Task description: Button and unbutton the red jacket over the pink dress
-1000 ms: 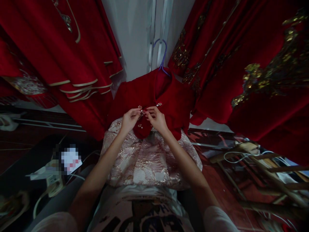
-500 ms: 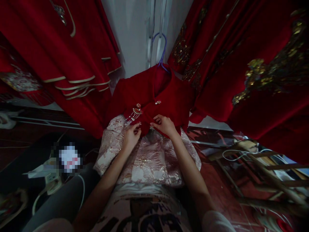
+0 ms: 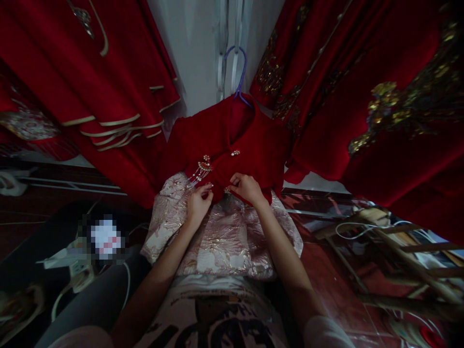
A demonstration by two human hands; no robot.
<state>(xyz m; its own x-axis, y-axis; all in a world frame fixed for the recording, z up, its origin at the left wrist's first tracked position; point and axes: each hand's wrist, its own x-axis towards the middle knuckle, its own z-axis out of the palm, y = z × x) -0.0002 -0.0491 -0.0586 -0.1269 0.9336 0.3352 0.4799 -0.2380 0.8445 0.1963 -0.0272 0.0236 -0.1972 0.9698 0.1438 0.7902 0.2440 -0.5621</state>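
Note:
A red velvet jacket (image 3: 253, 145) hangs in front of me on a purple hanger (image 3: 237, 72), over a pale pink and gold brocade skirt (image 3: 221, 241). My left hand (image 3: 199, 203) pinches the jacket's lower front flap near a small fastening. My right hand (image 3: 248, 188) grips the same flap from the right, fingers curled on the fabric. A pearl tassel brooch (image 3: 202, 170) dangles just above my left hand. A small pearl button (image 3: 235, 153) sits higher on the chest.
Red garments with gold trim (image 3: 90, 96) hang at left and embroidered red ones (image 3: 380, 106) at right. A power strip with cables (image 3: 78, 270) lies low on the left. Wooden sticks and white wire (image 3: 398, 241) lie at right on a glossy dark floor.
Both hands dropped from the tassel brooch to the jacket's lower flap. The brooch, earlier covered by my fingers, now hangs free.

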